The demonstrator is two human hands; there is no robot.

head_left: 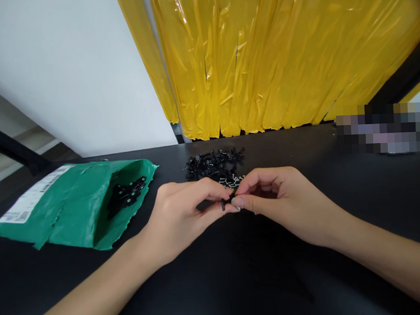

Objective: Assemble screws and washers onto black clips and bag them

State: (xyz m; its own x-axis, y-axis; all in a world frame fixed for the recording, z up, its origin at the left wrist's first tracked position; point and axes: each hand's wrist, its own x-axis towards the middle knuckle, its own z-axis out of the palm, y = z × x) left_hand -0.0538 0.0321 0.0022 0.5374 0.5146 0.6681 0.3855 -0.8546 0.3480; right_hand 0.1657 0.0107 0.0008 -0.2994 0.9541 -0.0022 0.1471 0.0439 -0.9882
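Note:
My left hand (188, 216) pinches a small black plastic piece (227, 203) between thumb and fingertips. From the other side, the thumb and index finger of my right hand (278, 201) close on the same piece, so the fingertips of both hands nearly meet. The fingers cover much of the piece, and its exact kind cannot be made out. Just beyond my fingertips lie several small silvery metal bits (233, 179). Behind them is a pile of small black plastic parts (212, 164).
A torn-open green mailing bag (73, 205) lies at the left, with black parts (130, 191) showing in its mouth. The black table (271, 275) runs back to a yellow plastic strip curtain (261, 57) and a white panel (70, 75). A blurred-out patch (379, 129) is at the far right.

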